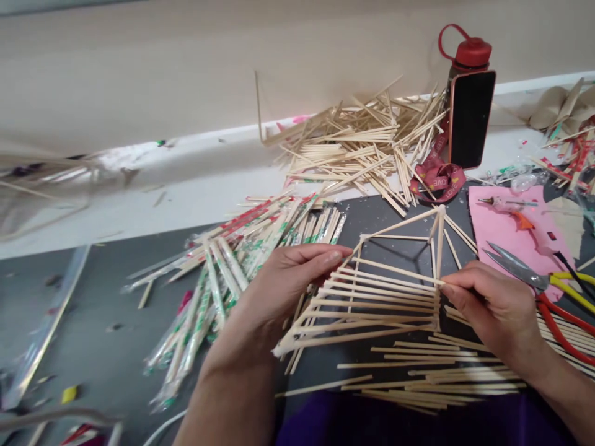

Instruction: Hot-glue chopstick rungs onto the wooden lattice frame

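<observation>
A frame built of thin wooden sticks [385, 291] rests on the dark mat [102, 347], with slats across its near face. My left hand [290, 279] holds the frame's left side, fingers laid along a top slat. My right hand [488, 310] pinches the end of a slat at the frame's right corner post. Loose cut sticks [432, 371] lie flat on the mat just below the frame.
Wrapped chopsticks [232, 272] lie in a pile at the left. A heap of bare sticks [362, 148] sits behind, next to a phone [470, 118] leaning on a red bottle [467, 52]. At the right, scissors [525, 272], red pliers [562, 328] and a glue gun [511, 214] on pink paper.
</observation>
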Demonstrator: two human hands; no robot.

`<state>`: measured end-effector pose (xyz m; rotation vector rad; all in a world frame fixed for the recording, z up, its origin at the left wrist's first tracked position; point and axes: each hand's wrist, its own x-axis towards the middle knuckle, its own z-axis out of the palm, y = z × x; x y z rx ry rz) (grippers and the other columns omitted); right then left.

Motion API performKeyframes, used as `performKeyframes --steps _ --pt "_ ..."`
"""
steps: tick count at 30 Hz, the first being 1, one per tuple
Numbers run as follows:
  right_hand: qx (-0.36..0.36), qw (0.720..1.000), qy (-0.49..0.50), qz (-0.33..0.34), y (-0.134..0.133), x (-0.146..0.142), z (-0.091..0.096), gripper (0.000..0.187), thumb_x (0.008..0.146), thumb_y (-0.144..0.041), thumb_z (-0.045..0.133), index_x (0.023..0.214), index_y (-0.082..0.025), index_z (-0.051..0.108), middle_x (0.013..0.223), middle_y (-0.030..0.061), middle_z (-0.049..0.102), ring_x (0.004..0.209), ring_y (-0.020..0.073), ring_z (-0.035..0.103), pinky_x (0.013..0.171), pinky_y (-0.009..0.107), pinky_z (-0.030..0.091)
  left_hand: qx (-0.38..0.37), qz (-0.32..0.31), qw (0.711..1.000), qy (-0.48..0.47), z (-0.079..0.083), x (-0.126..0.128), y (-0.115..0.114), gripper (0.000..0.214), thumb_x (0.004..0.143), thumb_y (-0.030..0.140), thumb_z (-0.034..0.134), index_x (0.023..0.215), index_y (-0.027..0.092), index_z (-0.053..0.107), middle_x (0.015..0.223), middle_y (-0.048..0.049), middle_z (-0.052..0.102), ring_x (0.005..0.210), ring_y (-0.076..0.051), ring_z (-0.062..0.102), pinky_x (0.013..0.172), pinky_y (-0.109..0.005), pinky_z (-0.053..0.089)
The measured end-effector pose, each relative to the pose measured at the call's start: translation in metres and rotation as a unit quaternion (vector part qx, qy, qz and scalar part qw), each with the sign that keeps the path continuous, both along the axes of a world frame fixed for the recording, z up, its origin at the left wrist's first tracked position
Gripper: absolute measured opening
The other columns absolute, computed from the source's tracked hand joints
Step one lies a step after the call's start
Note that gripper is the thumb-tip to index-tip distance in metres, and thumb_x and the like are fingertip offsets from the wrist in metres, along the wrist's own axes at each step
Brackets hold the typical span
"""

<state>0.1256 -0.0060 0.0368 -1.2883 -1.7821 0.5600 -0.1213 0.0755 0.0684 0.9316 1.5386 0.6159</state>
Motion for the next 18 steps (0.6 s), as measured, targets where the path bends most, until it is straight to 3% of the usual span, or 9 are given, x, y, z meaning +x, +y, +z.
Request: performKeyframes --steps 6,18 --pt "0.084 0.996 -0.028 0.017 0.0 -0.0009 0.0018 0.008 0.088 -0.009 0.059 0.091 -0.014 0.064 0.071 0.0011 0.065 0.065 0.0087 0.06 0.057 0.019 0.046 -0.016 0.016 0.999 -0.039 0.0 0.004 0.0003 0.022 0.05 0.033 0.082 0.065 0.019 0.076 0.056 -0.0001 0.07 0.048 -0.009 0.059 0.047 -0.015 0.045" --pt "0.089 0.994 -0.06 0.02 -0.0009 -0.0044 0.0024 0.014 0.088 -0.008 0.055 0.096 -0.019 0.06 0.073 0.0023 0.066 0.066 0.0123 0.062 0.054 0.023 0.048 -0.034 0.002 0.998 -0.061 -0.0052 -0.0006 0.0004 0.025 0.052 0.035 0.083 0.066 0.017 0.074 0.058 -0.002 0.07 0.049 -0.012 0.06 0.047 -0.019 0.046"
